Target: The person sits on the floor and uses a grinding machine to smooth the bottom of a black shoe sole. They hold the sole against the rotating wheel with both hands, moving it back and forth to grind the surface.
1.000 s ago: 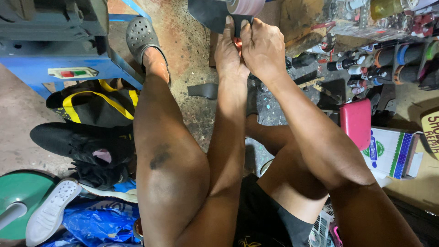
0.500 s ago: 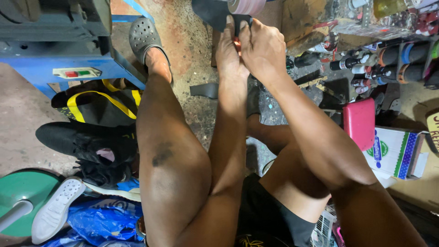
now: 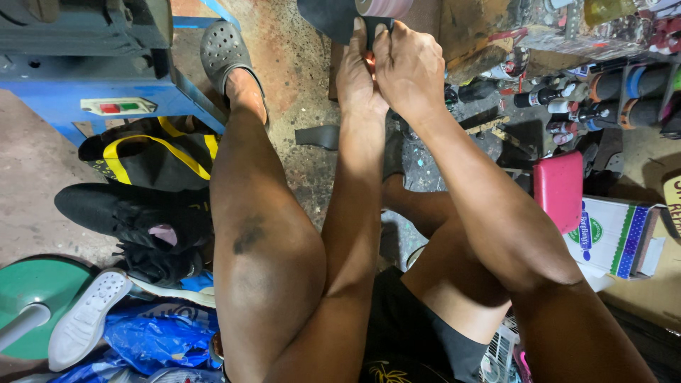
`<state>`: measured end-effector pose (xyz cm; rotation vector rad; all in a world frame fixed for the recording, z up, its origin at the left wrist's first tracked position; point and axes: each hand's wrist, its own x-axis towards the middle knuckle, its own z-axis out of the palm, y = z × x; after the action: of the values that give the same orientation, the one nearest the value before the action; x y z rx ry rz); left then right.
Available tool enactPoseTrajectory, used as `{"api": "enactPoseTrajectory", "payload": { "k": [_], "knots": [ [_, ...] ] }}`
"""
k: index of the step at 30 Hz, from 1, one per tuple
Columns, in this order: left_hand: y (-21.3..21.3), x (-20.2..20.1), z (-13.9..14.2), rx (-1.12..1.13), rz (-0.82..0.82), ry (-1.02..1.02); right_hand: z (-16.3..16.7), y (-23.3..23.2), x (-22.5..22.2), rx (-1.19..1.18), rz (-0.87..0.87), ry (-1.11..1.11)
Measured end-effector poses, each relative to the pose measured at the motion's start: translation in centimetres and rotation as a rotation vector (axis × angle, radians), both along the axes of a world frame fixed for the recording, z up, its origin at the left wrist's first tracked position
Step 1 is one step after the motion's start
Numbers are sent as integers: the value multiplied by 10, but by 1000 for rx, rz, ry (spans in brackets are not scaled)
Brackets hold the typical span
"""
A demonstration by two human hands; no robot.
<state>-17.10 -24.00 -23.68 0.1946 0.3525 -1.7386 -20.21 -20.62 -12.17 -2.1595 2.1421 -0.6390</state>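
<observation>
Both my arms stretch forward over my knees. My left hand (image 3: 357, 71) and my right hand (image 3: 410, 65) press together at the top of the head view. Their fingers pinch the lower edge of a black shoe piece (image 3: 328, 17), which is cut off by the frame. A small orange-red bit (image 3: 369, 61) shows between the fingers; what it is cannot be told. A pinkish round thing (image 3: 384, 6) sits just above the hands.
My left foot wears a grey clog (image 3: 223, 48) beside a blue machine stand (image 3: 106, 89). A black-and-yellow bag (image 3: 142, 152), black sneakers (image 3: 128, 213), a white shoe (image 3: 89, 319) and a green disc (image 3: 35, 294) lie left. A pink box (image 3: 559, 188), a white carton (image 3: 613, 237) and bottles (image 3: 560, 99) are right.
My hands stay joined on the black piece. They sit slightly higher in the view, and the fingers have shifted a little along its edge.
</observation>
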Motion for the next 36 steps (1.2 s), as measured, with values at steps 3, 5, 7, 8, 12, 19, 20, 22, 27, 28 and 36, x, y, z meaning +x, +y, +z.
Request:
{"api": "enactPoseTrajectory", "payload": {
  "k": [3, 5, 7, 8, 12, 19, 20, 22, 27, 28, 36],
  "knots": [
    [0, -2, -4, 12, -1, -19, 2, 0, 0, -12, 16, 1],
    [0, -4, -7, -18, 16, -24, 3, 1, 0, -22, 37, -13],
    [-1, -6, -10, -13, 15, -12, 5, 2, 0, -11, 25, -9],
    [0, -7, -11, -5, 15, -7, 5, 3, 0, -1, 19, -8],
    [1, -10, -12, 5, 15, 12, 7, 5, 1, -15, 28, 1],
    [4, -10, -5, 12, 19, 10, 10, 8, -2, -42, 92, -13],
    [5, -10, -4, 16, 9, 13, 10, 9, -2, -46, 97, -11],
    [8, -9, -1, -4, 15, 30, 11, 11, -3, -59, 105, 14],
    [17, -9, 0, 38, -3, -60, 16, 17, -6, -39, 132, -16],
    [18, -8, 0, 53, -14, -72, 17, 17, -6, -44, 150, -17],
    [17, 6, -2, -42, -24, 43, 31, 26, -5, 87, 183, -51]
  ]
}}
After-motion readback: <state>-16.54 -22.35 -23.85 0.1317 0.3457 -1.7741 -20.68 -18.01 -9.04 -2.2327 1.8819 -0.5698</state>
